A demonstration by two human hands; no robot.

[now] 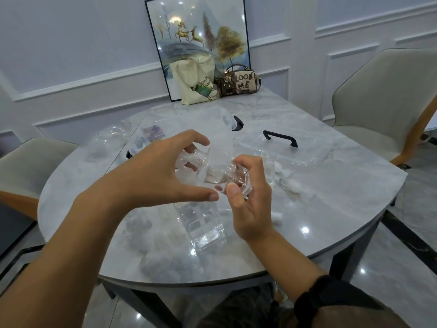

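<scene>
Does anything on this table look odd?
The framed picture stands on the table, leaning on the wall rather than hanging. Small white caps lie scattered beside the clear bottles that the left hand and right hand hold.

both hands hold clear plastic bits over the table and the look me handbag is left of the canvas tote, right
No. The head view shows the LOOK ME handbag right of the canvas tote, not left. Left hand and right hand do hold clear plastic bits over the table.
</scene>
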